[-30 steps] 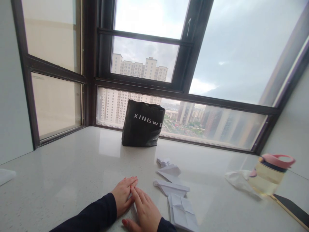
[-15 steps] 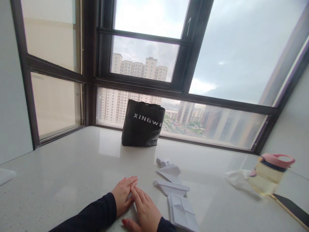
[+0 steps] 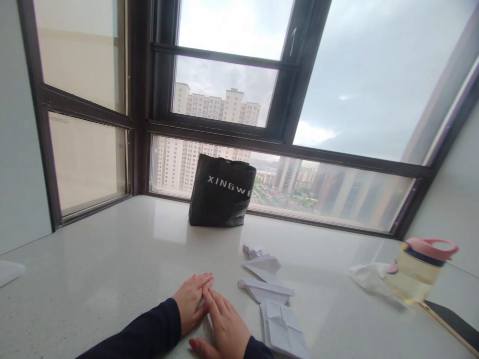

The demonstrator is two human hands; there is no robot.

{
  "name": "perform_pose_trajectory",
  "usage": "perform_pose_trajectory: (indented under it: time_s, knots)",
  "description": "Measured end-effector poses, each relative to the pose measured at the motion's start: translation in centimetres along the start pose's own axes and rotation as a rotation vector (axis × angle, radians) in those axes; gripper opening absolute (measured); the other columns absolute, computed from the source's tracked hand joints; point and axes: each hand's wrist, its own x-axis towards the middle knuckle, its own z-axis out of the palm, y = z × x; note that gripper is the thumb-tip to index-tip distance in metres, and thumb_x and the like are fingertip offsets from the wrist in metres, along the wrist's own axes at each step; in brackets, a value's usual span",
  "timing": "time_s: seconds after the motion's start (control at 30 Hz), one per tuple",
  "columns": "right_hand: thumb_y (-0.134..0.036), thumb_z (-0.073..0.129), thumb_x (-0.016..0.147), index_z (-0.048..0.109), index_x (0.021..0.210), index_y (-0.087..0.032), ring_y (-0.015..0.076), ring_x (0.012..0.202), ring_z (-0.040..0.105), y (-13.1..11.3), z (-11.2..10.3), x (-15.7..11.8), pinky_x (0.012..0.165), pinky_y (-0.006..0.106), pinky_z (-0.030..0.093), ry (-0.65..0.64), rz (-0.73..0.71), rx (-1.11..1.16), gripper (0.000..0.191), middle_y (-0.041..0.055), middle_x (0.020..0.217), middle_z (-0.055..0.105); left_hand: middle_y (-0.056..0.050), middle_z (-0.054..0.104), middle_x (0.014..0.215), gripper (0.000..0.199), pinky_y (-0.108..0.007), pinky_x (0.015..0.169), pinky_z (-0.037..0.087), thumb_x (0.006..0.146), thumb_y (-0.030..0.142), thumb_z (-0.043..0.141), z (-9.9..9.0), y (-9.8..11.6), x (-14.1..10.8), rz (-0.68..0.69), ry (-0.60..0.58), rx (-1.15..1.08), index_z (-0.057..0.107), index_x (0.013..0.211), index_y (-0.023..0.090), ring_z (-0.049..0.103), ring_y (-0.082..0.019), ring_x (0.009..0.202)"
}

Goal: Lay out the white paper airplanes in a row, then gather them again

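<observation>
My left hand (image 3: 192, 303) lies on the white speckled counter (image 3: 123, 279), palm down with its fingers stretched out. Beside it, my right hand (image 3: 224, 319) rests flat too, its fingertips touching the left fingers and its thumb spread apart. Neither hand shows anything in its grasp. Just right of the right hand is a folded sheet of white paper (image 3: 283, 326) with creases. Beyond it, in a row leading away, lie a folded paper piece with a long edge (image 3: 265, 290), a pointed folded paper (image 3: 264, 264) and a small crumpled-looking folded paper (image 3: 253, 251).
A black bag (image 3: 222, 194) with white lettering stands by the window. To the right are a bottle with a pink lid (image 3: 419, 271), a crumpled white tissue (image 3: 368, 276) and a dark phone-like slab (image 3: 454, 324). Something white (image 3: 10, 272) lies at the left edge.
</observation>
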Motion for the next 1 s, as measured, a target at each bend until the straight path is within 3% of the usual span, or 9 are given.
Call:
perform_pose_trajectory:
  time_s: [0.53,1.0]
  knots:
    - [-0.063,0.044,0.067,0.033,0.126,-0.009,0.0273,0.114,0.038,0.05,0.22,-0.04,0.095,0.038,0.031,0.032,-0.013,-0.007,0.081,0.0160,0.126,0.042,-0.012,0.047,0.122,0.047,-0.039,0.096,0.031,0.080,0.037,0.033,-0.37,0.19,0.05,-0.014,-0.038,-0.004,0.046,0.116,0.011,0.041,-0.022,0.113]
    - [-0.062,0.045,0.067,0.033,0.127,-0.011,0.0272,0.114,0.039,0.18,0.08,0.04,0.094,0.037,0.032,0.024,-0.014,-0.017,0.080,0.0152,0.125,0.043,-0.011,0.048,0.121,0.045,-0.039,0.095,0.031,0.080,0.036,0.035,0.05,-0.05,-0.03,0.003,0.007,-0.001,0.045,0.117,0.013,0.042,-0.022,0.112]
